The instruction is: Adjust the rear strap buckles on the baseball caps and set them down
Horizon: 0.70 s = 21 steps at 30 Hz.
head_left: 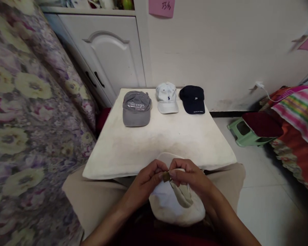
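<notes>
A white baseball cap [166,205] rests in my lap with its back opening facing up. My left hand [150,176] pinches one side of the cap's back strap, beside a small brass-coloured buckle [166,177]. From the other side, my right hand [188,173] pinches the strap close to the same buckle, its fingertips nearly meeting the left ones. Fingers partly hide the buckle and strap end, so whether the strap runs through it cannot be made out. The cap's pale brim [166,156] shows beyond my hands at the table's near edge.
On the white table [169,131], a grey cap [136,118], a light-blue cap [167,99] and a navy cap [192,98] stand along the back. A floral curtain [33,119] hangs at left. A green stool [246,131] with a red top stands right.
</notes>
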### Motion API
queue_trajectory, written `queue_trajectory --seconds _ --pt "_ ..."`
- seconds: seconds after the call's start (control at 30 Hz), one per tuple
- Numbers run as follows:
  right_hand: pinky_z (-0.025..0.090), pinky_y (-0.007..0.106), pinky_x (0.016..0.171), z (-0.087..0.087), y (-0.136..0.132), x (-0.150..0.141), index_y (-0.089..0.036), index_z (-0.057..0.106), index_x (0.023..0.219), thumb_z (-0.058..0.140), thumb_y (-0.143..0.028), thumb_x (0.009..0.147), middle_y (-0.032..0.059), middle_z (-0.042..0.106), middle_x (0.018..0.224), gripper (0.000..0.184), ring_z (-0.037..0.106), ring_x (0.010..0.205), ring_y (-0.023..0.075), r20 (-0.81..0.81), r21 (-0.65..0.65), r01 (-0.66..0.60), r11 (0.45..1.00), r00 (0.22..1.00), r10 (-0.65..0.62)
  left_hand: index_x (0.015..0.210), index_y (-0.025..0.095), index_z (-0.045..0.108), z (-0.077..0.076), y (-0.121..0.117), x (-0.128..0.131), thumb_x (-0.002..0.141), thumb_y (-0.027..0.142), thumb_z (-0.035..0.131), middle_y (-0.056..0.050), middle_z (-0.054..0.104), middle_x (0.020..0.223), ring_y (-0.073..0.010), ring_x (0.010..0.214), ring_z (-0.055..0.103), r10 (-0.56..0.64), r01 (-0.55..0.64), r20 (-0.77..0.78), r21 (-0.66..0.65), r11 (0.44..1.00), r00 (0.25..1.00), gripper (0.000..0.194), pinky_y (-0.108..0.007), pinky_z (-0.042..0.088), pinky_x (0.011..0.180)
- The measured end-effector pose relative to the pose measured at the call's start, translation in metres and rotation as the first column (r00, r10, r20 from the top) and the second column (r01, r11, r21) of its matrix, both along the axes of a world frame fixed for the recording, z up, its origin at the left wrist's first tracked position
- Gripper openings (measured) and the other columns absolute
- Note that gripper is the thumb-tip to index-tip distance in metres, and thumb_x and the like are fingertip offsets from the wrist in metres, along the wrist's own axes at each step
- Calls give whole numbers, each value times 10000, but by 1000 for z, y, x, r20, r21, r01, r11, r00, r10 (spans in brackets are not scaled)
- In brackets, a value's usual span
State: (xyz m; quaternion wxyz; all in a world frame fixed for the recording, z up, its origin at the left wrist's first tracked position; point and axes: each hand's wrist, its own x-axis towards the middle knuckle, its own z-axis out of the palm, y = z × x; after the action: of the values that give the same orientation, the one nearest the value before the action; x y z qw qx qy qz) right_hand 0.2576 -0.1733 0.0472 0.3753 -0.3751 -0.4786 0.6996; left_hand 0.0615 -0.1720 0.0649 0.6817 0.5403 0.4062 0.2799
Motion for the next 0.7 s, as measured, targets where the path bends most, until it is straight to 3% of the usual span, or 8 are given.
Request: queue_trajectory --seconds 0.3,0.5,0.7 --pt "276 217 460 -8 0 2 -197 551 794 647 -426 877 -31 571 633 262 388 476 82 -37 -61 -18 998 999 16 950 196 544 -2 1 -1 971 336 562 35 558 782 -106 663 424 -11 11 76 -4 1000 997 143 -229 314 599" --pt "305 219 498 -4 1 2 -178 574 757 652 -328 850 -18 583 629 192 438 527 92 -7 9 -21 1000 1000 21 957 194 552 -4 1 -1 968 339 571 41 545 772 -100 653 406 -12 11 67 10 1000 998 147 -225 298 586" --pt "305 222 494 -4 1 2 -177 598 781 656 -371 866 -15 600 636 219 430 517 93 2 39 -39 998 999 39 959 192 537 -7 2 -1 969 324 570 30 584 782 -96 636 402 -34 34 105 -2 999 994 136 -224 291 574"
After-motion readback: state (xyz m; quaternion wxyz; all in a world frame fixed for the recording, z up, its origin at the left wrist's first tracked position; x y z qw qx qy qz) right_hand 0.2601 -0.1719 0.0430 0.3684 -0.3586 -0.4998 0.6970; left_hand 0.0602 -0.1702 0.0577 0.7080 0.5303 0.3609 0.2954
